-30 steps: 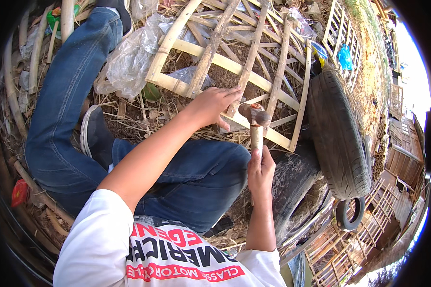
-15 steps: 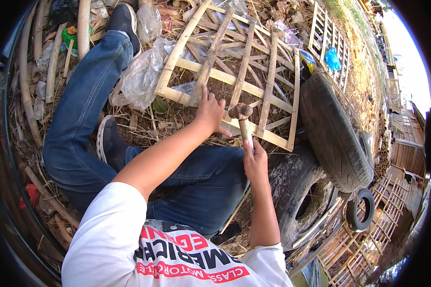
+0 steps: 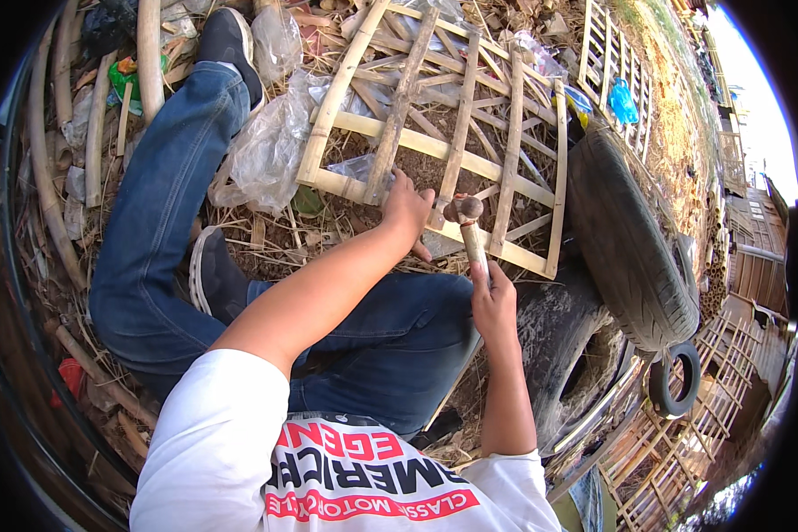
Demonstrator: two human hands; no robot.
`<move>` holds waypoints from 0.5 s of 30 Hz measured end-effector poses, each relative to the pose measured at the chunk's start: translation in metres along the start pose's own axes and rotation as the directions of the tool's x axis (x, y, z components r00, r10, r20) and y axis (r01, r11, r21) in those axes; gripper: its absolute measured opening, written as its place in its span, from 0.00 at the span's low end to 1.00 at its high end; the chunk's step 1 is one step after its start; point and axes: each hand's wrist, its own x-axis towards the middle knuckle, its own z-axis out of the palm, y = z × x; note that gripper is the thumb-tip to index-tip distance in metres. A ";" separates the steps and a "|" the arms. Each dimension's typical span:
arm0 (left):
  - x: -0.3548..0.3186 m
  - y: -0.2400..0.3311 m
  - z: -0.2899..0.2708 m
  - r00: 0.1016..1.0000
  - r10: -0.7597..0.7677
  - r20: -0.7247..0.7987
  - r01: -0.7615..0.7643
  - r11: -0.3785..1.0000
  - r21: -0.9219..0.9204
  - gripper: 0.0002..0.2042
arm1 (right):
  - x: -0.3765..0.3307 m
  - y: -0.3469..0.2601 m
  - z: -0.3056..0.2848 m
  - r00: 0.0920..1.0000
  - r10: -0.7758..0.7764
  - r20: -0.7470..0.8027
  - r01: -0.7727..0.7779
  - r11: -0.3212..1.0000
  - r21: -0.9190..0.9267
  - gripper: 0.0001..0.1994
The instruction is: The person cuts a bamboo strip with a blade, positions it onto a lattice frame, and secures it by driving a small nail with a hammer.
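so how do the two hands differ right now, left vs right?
The left hand lies with fingers spread on the pale bamboo lattice frame, pressing near a slat, while the right hand is closed around the wooden-handled hammer. The left arm reaches out long across the lap; the right stays bent close to the body. The left hand sits at the frame's near rail; the right hangs short of it. Both are bare.

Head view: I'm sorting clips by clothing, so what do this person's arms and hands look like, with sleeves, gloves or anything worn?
Both forearms are bare, and the left hand and right hand wear no gloves. No watch, ring or band shows. The white T-shirt has short sleeves ending above the elbows, with red and black lettering across it. Below are blue jeans.
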 end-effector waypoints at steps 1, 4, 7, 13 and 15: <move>0.002 0.000 0.004 1.000 -0.001 -0.005 0.001 1.000 -0.012 0.58 | -0.003 -0.002 0.000 1.000 0.009 -0.011 -0.008 0.998 0.055 0.20; 0.007 -0.003 0.008 0.999 0.029 0.026 -0.027 0.997 -0.071 0.59 | -0.012 -0.006 0.000 0.998 -0.014 -0.065 0.027 0.980 0.196 0.19; 0.009 -0.003 0.014 1.000 0.018 -0.018 -0.019 0.999 -0.043 0.60 | -0.021 -0.021 -0.013 0.996 -0.040 -0.080 0.060 0.961 0.270 0.23; 0.017 -0.012 0.017 0.992 0.121 0.048 -0.116 0.989 -0.096 0.50 | 0.003 0.004 0.007 0.999 0.023 -0.023 -0.020 0.989 0.145 0.21; 0.020 -0.008 0.028 0.996 0.091 0.001 -0.090 0.991 -0.101 0.37 | 0.012 0.005 0.013 1.000 -0.011 -0.005 0.011 0.999 -0.046 0.22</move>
